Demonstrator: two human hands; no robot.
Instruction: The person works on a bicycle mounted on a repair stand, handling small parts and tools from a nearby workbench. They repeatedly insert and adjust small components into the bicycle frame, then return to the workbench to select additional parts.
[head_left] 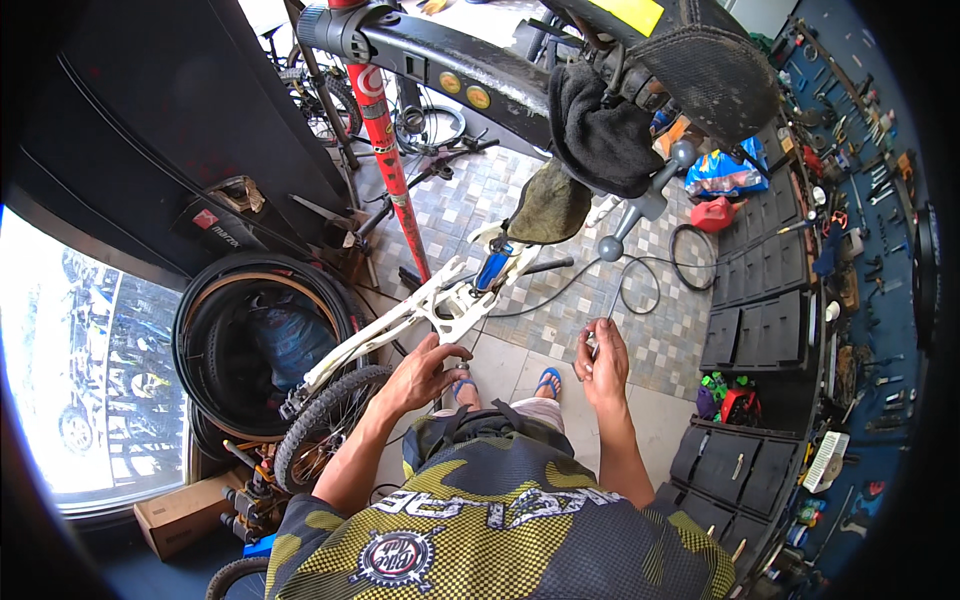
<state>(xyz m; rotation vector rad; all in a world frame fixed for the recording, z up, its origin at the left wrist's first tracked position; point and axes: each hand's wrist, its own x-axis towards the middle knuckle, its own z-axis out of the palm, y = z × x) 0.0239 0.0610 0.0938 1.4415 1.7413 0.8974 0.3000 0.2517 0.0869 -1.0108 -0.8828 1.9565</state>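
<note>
A white bicycle frame (pixel 462 305) with a blue shock (pixel 492 268) hangs in front of me, its rear stays slanting down to the left. Just below the frame's linkage, my left hand (pixel 422 374) is curled, thumb and forefinger around a small round metal part (pixel 461 367) whose kind I cannot make out. To the right, apart from the frame, my right hand (pixel 603 362) is closed on a thin metal rod (pixel 613 304) that points up and away. Its lower end is hidden in the fingers. A dark cloth (pixel 548 208) drapes over the frame's upper part.
Overhead, a black stand arm (pixel 450 65) and its grey clamp handle (pixel 630 222) reach across. A red post (pixel 392 175) stands behind the frame. Stacked tyres (pixel 190 350) lie at left. Along the right run black drawers (pixel 752 335) and a blue tool wall (pixel 880 330).
</note>
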